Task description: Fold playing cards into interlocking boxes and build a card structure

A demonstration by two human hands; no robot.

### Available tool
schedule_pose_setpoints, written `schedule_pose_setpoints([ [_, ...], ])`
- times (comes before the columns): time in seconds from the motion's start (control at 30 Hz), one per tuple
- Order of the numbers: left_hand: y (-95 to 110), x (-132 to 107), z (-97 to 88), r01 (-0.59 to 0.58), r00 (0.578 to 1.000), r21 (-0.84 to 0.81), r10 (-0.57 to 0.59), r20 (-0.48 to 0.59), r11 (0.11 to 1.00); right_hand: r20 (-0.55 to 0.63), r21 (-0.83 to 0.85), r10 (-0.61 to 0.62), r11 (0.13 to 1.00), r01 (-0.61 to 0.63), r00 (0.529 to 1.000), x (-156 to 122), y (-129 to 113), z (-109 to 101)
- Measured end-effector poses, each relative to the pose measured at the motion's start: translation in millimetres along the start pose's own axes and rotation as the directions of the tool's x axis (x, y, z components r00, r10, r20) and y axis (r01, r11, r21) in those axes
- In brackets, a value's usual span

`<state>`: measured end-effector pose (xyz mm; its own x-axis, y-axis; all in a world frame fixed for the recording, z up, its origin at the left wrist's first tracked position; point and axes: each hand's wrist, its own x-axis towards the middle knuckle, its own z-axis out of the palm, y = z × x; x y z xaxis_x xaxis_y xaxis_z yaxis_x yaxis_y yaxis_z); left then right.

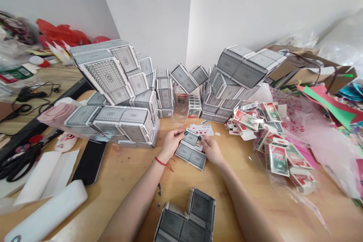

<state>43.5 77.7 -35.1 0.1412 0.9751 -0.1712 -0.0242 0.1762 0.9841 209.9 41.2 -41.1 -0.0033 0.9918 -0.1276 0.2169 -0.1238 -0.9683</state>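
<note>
Both hands are at a small set of playing cards (190, 154) with grey patterned backs, above the middle of the wooden table. My left hand (171, 144) wears a red string bracelet and pinches the cards' upper left edge. With thumb and fingertips, my right hand (211, 150) grips the upper right side, where part of a card's printed face shows. Just beyond lie loose face-up cards (204, 130) with red marks. Close to my body stands a block shape built of cards (185, 221), between my forearms.
Stacked card blocks stand at left (124, 121) and right (241, 68). Opened card boxes (278, 159) pile up beside crumpled plastic (320, 128) on the right. A black phone (90, 162), a white long device (47, 211) and black scissors (24, 162) lie left.
</note>
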Motion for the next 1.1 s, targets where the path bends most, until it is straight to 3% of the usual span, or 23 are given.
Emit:
schedule_pose_setpoints([
  [0.23, -2.5, 1.2, 2.7, -0.081, 0.996, 0.039, 0.082, -0.028, 0.996, -0.016, 0.046, 0.038, 0.998, -0.037, 0.999, 1.1, 2.3, 1.3],
  [0.43, -1.1, -1.0, 6.8, -0.169, 0.985, 0.293, 0.154, 0.076, 0.941, -0.024, 0.033, 0.045, 0.998, -0.044, 0.999, 3.7, 8.3, 3.2],
  [0.7, -2.6, -2.5, 8.4, -0.215, 0.973, 0.288, 0.178, 0.148, 0.933, -0.022, -0.002, 0.019, 1.0, -0.019, 1.0, 7.7, 11.0, 3.1],
  [0.9, -5.2, -3.0, 12.0, -0.206, 0.975, 0.192, 0.184, 0.126, 0.96, 0.048, 0.039, 0.018, 0.999, -0.02, 0.999, 4.7, 1.1, 0.6],
  [1.1, -5.8, 0.5, 8.8, -0.196, 0.972, 0.142, 0.172, 0.163, 0.97, 0.338, 0.185, -0.006, 0.981, -0.06, 0.941, -2.9, -8.4, -21.9],
])
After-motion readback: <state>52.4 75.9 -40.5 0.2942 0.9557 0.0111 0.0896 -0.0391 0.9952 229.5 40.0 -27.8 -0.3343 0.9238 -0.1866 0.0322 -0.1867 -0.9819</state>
